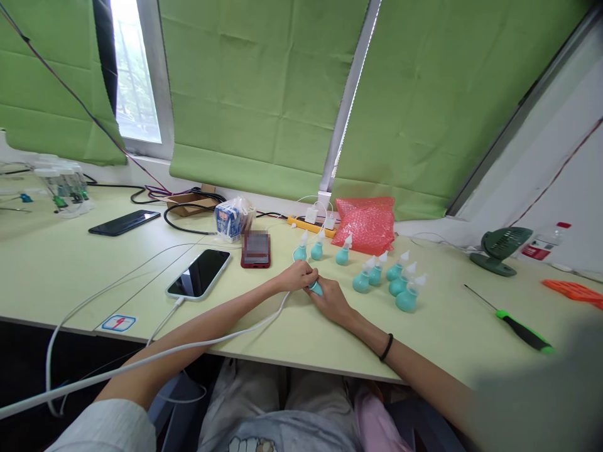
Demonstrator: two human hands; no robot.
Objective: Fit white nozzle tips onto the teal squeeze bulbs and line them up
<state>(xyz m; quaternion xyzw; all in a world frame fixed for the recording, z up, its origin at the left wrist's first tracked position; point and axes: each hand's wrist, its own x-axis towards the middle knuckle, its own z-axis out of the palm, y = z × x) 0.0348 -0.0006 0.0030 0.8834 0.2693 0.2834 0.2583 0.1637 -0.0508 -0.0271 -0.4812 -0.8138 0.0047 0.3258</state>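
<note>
In the head view, my right hand (332, 301) is closed around a teal bulb nasal aspirator (315, 288), whose round end shows between the fingers. My left hand (298, 276) meets it from the other side, its fingers closed at the aspirator's far end; the tip is hidden by the fingers. Just beyond my hands, several like aspirators with clear-white tips stand upright, among them one at the back (343, 253). To the right stands a group of more, the nearest one (407, 299) close to my right forearm.
A white cable (254, 326) crosses over my left forearm. Left of my hands lie a phone (200, 274), a dark red device (255, 251) and a black phone (125, 223). A screwdriver (522, 329), a small fan (502, 248) and a pink bubble-wrap pouch (365, 223) lie right and behind.
</note>
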